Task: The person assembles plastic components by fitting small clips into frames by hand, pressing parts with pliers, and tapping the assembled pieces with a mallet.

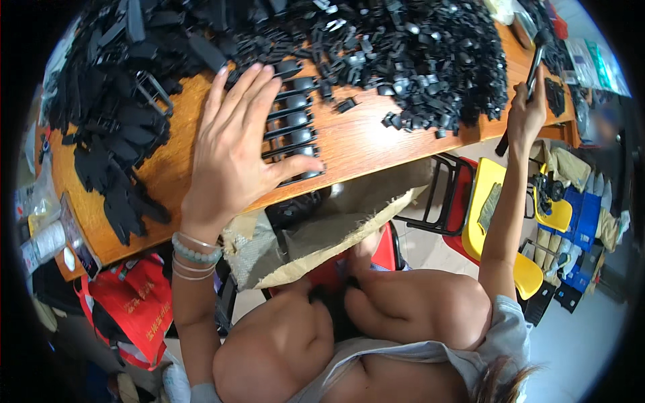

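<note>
My left hand (232,141) lies flat on the wooden table, fingers stretched out and thumb spread. It partly covers a row of black plastic parts (295,117) lined up side by side, and the thumb touches the row's near end. Out at the right, my raised right hand (527,114) is closed around the dark shaft of a hammer (533,70). Its small dark head points away from me, and the black handle end sticks out below the fist. A loose black piece (346,105) lies just right of the row.
A large heap of small black plastic parts (416,60) covers the table's far side. Longer flat black pieces (127,141) pile up at the left. Under the table edge hangs an open woven sack (322,258). A yellow chair (487,201) and a red bag (131,305) stand nearby.
</note>
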A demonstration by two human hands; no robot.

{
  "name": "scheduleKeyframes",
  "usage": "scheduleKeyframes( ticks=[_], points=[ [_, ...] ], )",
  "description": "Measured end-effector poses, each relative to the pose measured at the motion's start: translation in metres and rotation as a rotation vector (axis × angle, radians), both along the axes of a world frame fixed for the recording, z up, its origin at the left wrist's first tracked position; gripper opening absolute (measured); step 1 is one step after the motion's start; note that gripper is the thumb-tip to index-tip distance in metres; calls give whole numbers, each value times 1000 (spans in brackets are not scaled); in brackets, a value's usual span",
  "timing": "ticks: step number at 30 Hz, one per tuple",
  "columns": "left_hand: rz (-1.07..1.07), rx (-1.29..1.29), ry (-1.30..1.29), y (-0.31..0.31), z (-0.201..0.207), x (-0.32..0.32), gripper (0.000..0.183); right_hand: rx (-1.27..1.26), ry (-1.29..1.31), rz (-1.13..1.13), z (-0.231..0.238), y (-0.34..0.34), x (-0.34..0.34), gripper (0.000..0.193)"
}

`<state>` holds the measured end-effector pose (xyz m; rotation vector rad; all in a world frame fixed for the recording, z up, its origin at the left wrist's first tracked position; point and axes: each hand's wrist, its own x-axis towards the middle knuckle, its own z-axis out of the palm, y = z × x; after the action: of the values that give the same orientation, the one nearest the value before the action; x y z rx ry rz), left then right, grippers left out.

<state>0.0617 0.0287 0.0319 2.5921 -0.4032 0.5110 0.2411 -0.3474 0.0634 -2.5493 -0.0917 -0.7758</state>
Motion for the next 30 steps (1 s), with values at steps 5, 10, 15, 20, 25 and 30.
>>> scheduleKeyframes(
  ticks=[5, 10, 15, 20, 25, 30],
  points=[
    [9, 96, 59, 1, -3, -3, 82, -470, 286, -303, -38, -135, 75, 44],
    [-10, 57, 54, 5, 0, -2, 68, -413, 280, -285, -58, -167, 97, 37],
    [11, 41, -104, 1, 0, -1, 69, -496, -124, -132, -56, -118, 55, 37],
    [-322, -111, 29, -32, 0, -78, 71, -596, -199, 590, -54, -29, -70, 28],
    [-412, -26, 854, -85, -63, -113, 52, -677, 175, 612, -49, -75, -179, 28],
    [-351, -42, 727, -71, -99, -103, 40, -649, 789, 178, -57, -246, -285, 30]
  ],
)
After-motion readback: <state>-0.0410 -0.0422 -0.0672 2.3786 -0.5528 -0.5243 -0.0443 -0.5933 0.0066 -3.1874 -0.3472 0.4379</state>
